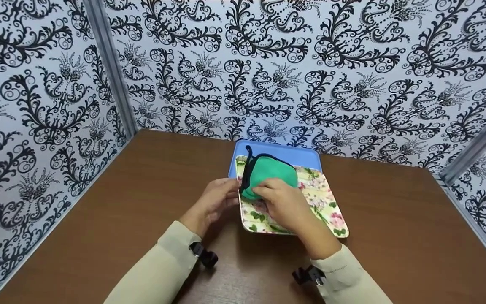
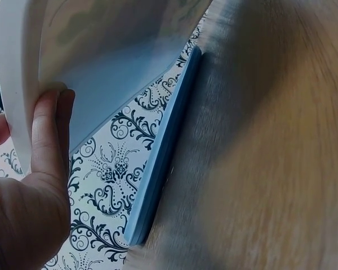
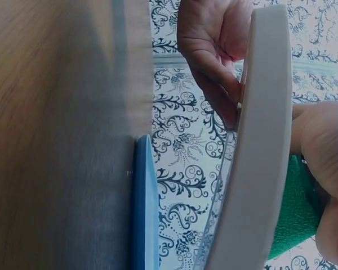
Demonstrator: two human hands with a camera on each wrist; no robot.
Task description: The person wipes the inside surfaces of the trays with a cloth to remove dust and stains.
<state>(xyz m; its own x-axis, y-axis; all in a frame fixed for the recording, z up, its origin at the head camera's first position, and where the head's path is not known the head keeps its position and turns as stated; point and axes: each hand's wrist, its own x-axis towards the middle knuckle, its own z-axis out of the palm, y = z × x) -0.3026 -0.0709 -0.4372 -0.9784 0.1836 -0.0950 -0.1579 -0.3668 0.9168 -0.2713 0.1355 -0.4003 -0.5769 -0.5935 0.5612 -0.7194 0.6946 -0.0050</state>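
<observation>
A tray with a floral print (image 1: 321, 202) is raised off the table and tilted. My left hand (image 1: 211, 202) grips its left edge, and the left wrist view shows fingers against the tray's underside (image 2: 121, 62). On the printed face lies a green cloth (image 1: 274, 171) with black trim and a black loop at its upper left. My right hand (image 1: 287, 207) holds this cloth near its lower edge, against the tray. The right wrist view shows the cloth's fuzzy surface (image 3: 293, 225) behind the pale tray rim (image 3: 265, 112); the right fingertips are hidden there.
A blue tray (image 1: 276, 148) lies flat on the brown wooden table (image 1: 171, 164), near the back wall and partly covered by the floral tray in the head view. Walls with black scroll patterns (image 1: 268, 63) enclose the back and sides. Small black cameras (image 1: 207, 257) sit on both wrists.
</observation>
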